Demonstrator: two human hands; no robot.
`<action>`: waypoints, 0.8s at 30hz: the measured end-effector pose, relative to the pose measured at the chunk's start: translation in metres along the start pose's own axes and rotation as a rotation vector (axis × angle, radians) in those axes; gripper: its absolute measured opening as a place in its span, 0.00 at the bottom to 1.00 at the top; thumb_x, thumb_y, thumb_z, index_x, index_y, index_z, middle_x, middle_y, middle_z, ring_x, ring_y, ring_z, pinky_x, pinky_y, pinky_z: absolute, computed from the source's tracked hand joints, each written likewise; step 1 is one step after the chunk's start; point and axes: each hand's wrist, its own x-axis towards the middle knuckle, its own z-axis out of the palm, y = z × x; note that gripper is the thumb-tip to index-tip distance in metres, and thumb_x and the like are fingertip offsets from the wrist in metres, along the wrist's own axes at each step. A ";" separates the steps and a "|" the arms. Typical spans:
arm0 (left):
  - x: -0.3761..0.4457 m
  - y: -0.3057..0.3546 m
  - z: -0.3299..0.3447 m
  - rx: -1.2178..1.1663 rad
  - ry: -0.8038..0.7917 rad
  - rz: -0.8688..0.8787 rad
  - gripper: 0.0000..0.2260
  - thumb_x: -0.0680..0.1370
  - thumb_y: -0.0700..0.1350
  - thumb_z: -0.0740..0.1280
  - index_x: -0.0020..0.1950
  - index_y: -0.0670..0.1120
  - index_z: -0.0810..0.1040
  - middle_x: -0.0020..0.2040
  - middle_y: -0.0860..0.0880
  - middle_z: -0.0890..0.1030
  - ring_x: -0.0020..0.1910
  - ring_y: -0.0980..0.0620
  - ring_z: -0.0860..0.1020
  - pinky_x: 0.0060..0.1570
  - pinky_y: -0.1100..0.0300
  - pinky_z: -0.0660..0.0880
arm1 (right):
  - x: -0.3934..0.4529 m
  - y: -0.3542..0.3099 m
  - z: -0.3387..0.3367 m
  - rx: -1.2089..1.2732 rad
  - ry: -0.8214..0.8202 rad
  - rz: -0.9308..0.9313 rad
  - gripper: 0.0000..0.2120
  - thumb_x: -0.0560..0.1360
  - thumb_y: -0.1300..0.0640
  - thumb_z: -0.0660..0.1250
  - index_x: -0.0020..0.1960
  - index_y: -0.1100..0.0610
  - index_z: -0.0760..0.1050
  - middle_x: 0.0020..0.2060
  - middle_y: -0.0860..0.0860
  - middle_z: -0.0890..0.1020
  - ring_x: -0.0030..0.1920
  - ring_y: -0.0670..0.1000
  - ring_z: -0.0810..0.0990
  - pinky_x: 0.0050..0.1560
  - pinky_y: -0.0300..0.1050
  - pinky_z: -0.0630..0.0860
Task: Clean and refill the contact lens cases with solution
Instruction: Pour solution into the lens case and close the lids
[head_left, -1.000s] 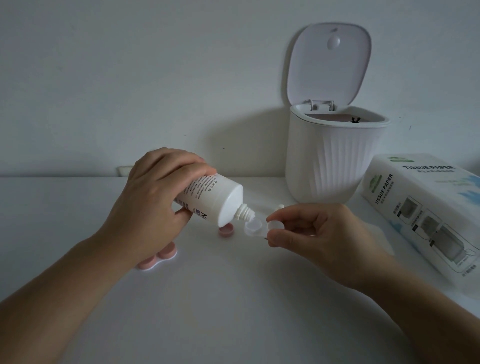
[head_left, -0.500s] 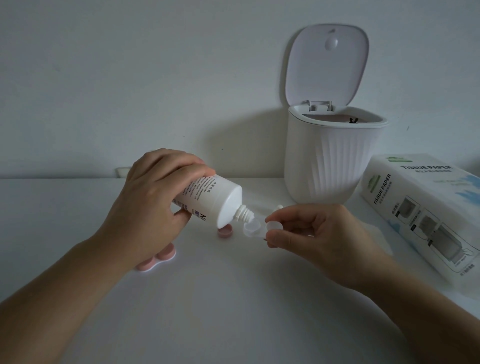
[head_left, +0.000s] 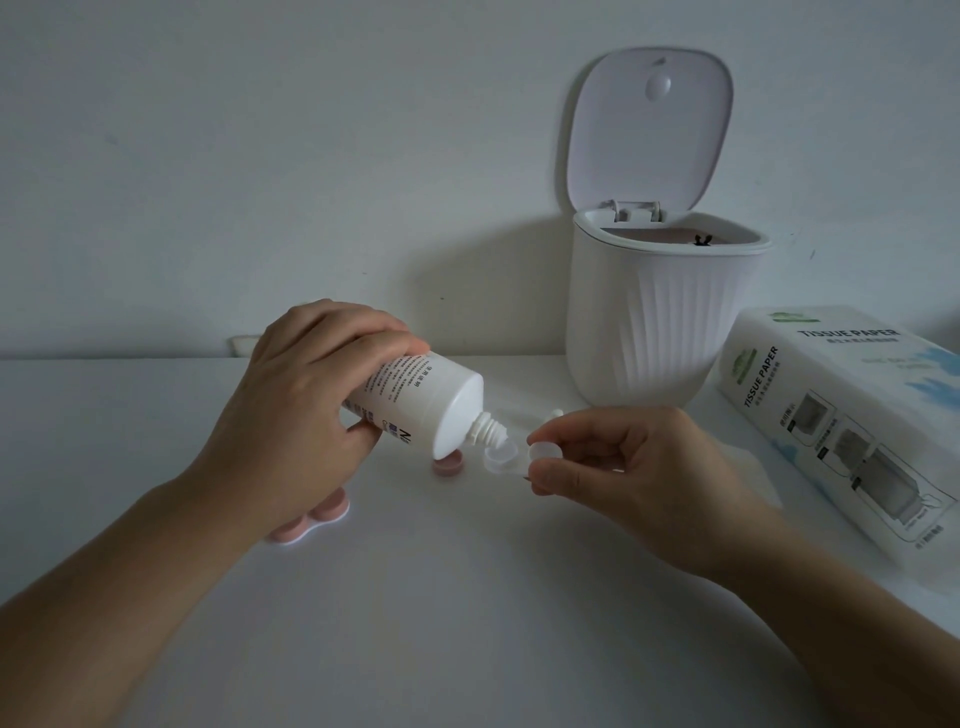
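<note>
My left hand grips a white solution bottle, tipped down to the right with its nozzle over an open well of a clear contact lens case. My right hand pinches that clear case by its other end, just above the white table. A pink round cap lies on the table under the bottle. A pink and white lens case rests on the table, partly hidden below my left wrist.
A white ribbed bin with its lid raised stands at the back, right of centre. A tissue paper pack lies at the right edge. A small white piece sits behind my right fingers. A tissue sheet lies beside my right wrist.
Both hands hold almost the same pose; the bottle nozzle has tipped slightly lower over the clear case's open well.
</note>
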 end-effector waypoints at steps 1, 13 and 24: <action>0.000 0.000 0.000 0.001 0.000 -0.005 0.34 0.59 0.28 0.77 0.63 0.48 0.80 0.61 0.51 0.80 0.62 0.44 0.73 0.65 0.49 0.69 | 0.000 0.000 0.000 -0.004 0.000 -0.001 0.09 0.70 0.48 0.77 0.49 0.47 0.85 0.38 0.43 0.88 0.42 0.42 0.87 0.44 0.29 0.78; 0.000 0.003 -0.001 0.001 -0.007 -0.038 0.33 0.59 0.29 0.77 0.63 0.48 0.80 0.61 0.52 0.79 0.62 0.44 0.73 0.64 0.53 0.66 | 0.000 -0.001 0.000 0.031 -0.014 -0.030 0.04 0.71 0.51 0.76 0.47 0.47 0.85 0.37 0.44 0.88 0.41 0.42 0.87 0.43 0.28 0.76; 0.000 0.002 -0.001 0.011 -0.016 -0.033 0.34 0.59 0.28 0.77 0.62 0.48 0.80 0.61 0.52 0.80 0.61 0.44 0.72 0.66 0.56 0.64 | -0.001 -0.004 0.000 -0.001 -0.015 -0.059 0.03 0.73 0.51 0.75 0.45 0.43 0.84 0.36 0.43 0.87 0.40 0.41 0.86 0.40 0.24 0.74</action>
